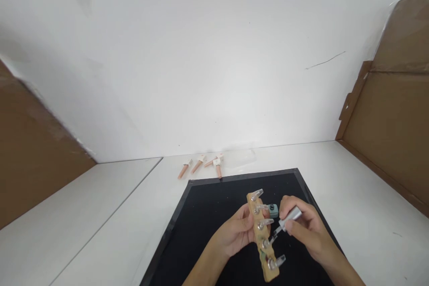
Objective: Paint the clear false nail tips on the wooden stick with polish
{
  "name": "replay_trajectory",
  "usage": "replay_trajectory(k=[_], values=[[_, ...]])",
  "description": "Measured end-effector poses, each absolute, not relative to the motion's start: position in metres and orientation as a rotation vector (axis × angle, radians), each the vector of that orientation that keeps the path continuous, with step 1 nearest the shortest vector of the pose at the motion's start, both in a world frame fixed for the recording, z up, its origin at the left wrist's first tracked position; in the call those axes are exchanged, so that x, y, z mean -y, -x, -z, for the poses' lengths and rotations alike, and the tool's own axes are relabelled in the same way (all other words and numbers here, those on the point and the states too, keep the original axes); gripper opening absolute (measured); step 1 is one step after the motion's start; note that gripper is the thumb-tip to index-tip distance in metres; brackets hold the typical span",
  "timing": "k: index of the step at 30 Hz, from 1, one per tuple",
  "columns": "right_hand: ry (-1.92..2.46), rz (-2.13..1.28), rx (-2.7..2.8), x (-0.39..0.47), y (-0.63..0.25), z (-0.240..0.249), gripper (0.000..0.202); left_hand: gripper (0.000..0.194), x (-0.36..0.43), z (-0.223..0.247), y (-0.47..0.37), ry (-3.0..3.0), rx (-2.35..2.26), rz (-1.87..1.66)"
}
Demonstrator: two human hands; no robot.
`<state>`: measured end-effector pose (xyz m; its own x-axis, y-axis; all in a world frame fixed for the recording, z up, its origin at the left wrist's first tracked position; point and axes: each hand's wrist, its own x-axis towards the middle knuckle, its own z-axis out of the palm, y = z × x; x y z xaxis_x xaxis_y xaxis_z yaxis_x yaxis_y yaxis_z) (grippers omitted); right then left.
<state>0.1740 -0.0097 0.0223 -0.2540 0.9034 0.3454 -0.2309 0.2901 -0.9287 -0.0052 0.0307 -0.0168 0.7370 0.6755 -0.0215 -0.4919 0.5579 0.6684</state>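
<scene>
My left hand (236, 230) is closed around a wooden nail display stand (261, 235), holding it tilted above the black mat. Several clear false nails (267, 222) stick out to the right from round mounts along the stand. Between thumb and fingers, my right hand (306, 228) grips a nail polish brush (291, 220) by its silver cap. Its bristle tip is at the second false nail from the near end, seemingly touching it. Just behind the stand is an uncapped teal polish bottle (274, 211); whether my left fingers hold it I cannot tell.
Several nail polish bottles with peach caps (218, 170) lie on the white table behind the black mat (214, 196). A faint clear plastic piece (239, 158) is beside them. Cardboard panels (389, 134) stand at both sides, with a white wall (214, 62) behind.
</scene>
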Motion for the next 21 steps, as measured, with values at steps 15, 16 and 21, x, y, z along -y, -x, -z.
replay_trajectory(k=[15,16,21], values=[[0.673,-1.273,1.145,0.008,-0.171,-0.024,0.022,0.029,-0.027,0.008,0.005,-0.615,-0.342,-0.777],[0.668,-1.282,1.130,0.008,-0.171,-0.025,0.022,0.030,-0.027,0.008,0.004,-0.600,-0.355,-0.785],[0.636,-1.321,1.043,0.010,-0.168,-0.031,0.021,0.035,-0.027,0.009,0.002,-0.562,-0.425,-0.771]])
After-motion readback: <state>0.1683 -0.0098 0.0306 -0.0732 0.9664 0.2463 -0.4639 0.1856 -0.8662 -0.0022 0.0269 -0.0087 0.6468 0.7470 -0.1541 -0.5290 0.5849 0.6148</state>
